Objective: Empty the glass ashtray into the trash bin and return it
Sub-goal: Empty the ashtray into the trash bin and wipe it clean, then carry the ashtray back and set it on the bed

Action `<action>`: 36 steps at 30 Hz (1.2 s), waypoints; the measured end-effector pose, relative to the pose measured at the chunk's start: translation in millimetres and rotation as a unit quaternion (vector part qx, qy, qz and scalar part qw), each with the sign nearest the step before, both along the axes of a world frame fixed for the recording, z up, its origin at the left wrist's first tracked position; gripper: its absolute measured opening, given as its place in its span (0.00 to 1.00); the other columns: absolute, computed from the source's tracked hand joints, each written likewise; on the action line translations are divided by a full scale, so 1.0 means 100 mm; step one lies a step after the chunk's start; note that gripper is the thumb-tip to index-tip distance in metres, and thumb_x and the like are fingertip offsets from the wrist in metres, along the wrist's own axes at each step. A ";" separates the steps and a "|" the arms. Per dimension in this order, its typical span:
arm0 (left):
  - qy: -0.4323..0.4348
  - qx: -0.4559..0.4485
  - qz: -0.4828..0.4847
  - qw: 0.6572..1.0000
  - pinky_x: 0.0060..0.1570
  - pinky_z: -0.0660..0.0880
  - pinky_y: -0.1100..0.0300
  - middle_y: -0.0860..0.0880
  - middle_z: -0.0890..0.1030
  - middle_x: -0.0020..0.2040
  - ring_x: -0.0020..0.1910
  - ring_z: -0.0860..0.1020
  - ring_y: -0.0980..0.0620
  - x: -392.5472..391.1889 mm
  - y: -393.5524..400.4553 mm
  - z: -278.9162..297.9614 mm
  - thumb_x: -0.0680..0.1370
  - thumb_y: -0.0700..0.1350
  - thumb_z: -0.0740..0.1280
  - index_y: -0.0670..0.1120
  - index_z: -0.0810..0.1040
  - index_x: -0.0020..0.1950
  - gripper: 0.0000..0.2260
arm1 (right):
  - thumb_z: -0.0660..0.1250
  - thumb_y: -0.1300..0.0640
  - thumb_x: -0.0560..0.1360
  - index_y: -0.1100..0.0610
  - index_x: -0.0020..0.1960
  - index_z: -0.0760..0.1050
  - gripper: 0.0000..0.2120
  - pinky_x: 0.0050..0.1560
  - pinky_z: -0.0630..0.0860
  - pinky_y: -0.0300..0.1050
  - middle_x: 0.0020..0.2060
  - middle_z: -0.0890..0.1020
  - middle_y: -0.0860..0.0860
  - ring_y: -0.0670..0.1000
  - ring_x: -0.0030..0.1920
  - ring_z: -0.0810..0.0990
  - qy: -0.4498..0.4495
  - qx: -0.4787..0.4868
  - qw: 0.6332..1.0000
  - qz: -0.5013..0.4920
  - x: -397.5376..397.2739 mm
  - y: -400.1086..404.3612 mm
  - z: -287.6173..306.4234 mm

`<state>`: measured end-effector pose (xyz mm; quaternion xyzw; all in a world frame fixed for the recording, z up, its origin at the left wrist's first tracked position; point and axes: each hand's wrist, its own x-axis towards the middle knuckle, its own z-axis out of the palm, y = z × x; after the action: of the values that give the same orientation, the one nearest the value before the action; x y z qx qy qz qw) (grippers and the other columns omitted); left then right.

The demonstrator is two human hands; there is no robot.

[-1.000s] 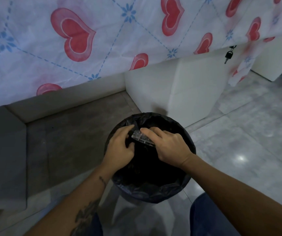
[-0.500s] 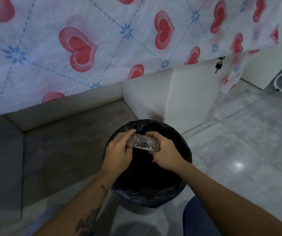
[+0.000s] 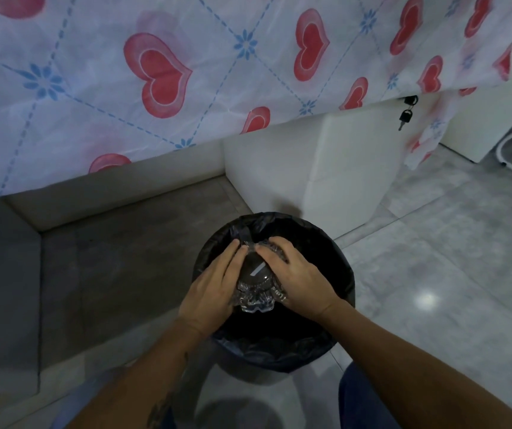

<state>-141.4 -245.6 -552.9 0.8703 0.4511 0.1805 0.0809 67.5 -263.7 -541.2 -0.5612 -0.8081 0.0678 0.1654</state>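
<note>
The clear glass ashtray point(image 3: 256, 283) is held over the mouth of the round trash bin point(image 3: 346, 274), which is lined with a black bag. Its scalloped rim faces me and its base tilts away. My left hand point(image 3: 211, 289) grips its left side and my right hand point(image 3: 298, 277) grips its right side, fingers over the far edge. The bin's inside is dark; I cannot see what lies in it.
A table draped with a white cloth point(image 3: 162, 72) printed with red hearts stands just beyond the bin. A white cabinet point(image 3: 326, 162) with keys point(image 3: 405, 114) hanging from its lock is behind the bin. Grey tiled floor point(image 3: 449, 258) spreads to the right.
The ashtray has turned in both hands, from edge-on and flat to tilted with its rim toward me, and it sits lower over the bin. The camera has shifted slightly.
</note>
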 end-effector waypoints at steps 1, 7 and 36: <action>0.001 0.005 -0.001 1.000 0.68 0.71 0.54 0.43 0.61 0.78 0.73 0.67 0.46 0.00 0.01 -0.01 0.69 0.39 0.62 0.44 0.57 0.78 0.36 | 0.70 0.49 0.74 0.50 0.77 0.59 0.35 0.54 0.83 0.59 0.74 0.64 0.59 0.62 0.66 0.75 -0.003 0.005 1.000 -0.001 0.00 0.01 -0.01; -0.005 0.004 -0.017 1.000 0.68 0.70 0.53 0.42 0.62 0.77 0.74 0.67 0.45 0.00 0.07 0.03 0.70 0.37 0.66 0.43 0.56 0.77 0.37 | 0.69 0.48 0.75 0.50 0.77 0.60 0.35 0.54 0.83 0.58 0.74 0.64 0.58 0.61 0.65 0.76 -0.003 -0.009 1.000 -0.017 0.01 0.02 0.03; -0.272 -0.274 0.101 0.917 0.60 0.74 0.60 0.55 0.80 0.59 0.53 0.78 0.59 0.02 -0.41 4.81 0.81 0.43 0.61 0.56 0.70 0.70 0.19 | 0.56 0.53 0.83 0.44 0.68 0.65 0.14 0.31 0.82 0.51 0.41 0.83 0.54 0.55 0.32 0.83 0.368 -0.350 0.837 -0.203 -0.23 -0.64 4.83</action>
<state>-139.6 -286.9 -72.4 0.6810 0.5291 0.2866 0.4174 44.9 -327.2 -58.3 -0.6664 -0.4781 0.5129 0.2535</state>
